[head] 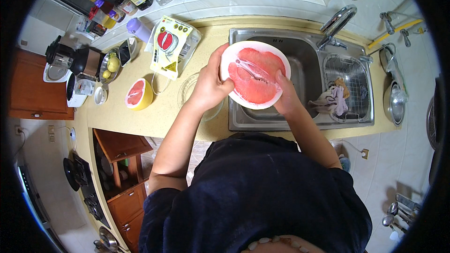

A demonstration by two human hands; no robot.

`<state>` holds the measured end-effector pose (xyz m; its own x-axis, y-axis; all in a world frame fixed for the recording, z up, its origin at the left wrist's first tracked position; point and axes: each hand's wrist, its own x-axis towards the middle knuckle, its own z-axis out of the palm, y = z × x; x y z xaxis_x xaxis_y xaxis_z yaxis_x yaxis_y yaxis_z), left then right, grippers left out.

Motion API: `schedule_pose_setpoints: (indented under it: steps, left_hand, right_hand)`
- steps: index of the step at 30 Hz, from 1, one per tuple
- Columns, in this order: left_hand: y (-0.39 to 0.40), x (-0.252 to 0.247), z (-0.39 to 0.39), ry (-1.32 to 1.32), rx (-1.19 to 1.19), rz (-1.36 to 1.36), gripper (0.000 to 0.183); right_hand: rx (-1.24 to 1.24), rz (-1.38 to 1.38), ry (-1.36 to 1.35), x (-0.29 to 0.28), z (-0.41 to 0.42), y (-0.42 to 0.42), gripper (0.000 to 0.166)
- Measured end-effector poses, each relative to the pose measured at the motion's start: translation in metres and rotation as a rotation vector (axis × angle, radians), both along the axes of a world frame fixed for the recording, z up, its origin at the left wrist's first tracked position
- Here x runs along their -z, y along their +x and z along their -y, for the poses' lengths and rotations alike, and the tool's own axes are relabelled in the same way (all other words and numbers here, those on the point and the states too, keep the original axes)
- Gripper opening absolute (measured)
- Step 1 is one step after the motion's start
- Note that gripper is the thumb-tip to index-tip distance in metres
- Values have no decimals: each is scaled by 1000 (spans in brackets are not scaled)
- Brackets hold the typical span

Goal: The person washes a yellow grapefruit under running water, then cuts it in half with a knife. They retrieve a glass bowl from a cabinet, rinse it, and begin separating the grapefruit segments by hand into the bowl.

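A halved red pomelo (256, 88) with a thick white pith is held up over the left side of the sink, its cut face turned up towards me. My left hand (211, 86) grips its left edge, thumb on the cut face. On the right edge, my right hand (287, 93) holds it with the thumb pressed on the red flesh. The other pomelo half (139, 94), yellow-skinned, lies on the counter to the left with its cut face showing. Partly hidden behind my left hand and forearm is a clear glass bowl (182, 89).
The steel sink (306, 66) has a faucet (335, 24) and a wire basket (358, 73) with cloths (335, 100). A pomelo-printed bag (170, 47), purple bottle (139, 30), fruit bowl (105, 66) and blender (84, 59) stand left. Below, a cabinet door (121, 144) hangs open.
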<state>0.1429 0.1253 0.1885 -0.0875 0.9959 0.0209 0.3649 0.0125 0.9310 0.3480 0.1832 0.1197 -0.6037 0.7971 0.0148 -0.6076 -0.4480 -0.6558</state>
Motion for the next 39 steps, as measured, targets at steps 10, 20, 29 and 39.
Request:
schedule_pose_setpoints:
  steps: [10,20,29,39]
  left_hand:
    - [-4,36,-8,214,-83,213,39]
    - [-16,41,-16,131,-205,368,20]
    - [23,46,15,-90,-125,603,50]
    - [-19,44,19,-55,-3,371,34]
  right_hand:
    - [-22,32,-62,9,-2,2,47]
    - [-22,55,-47,16,8,-7,47]
    - [71,47,-10,4,14,-21,65]
    - [-7,231,64,2,7,0,62]
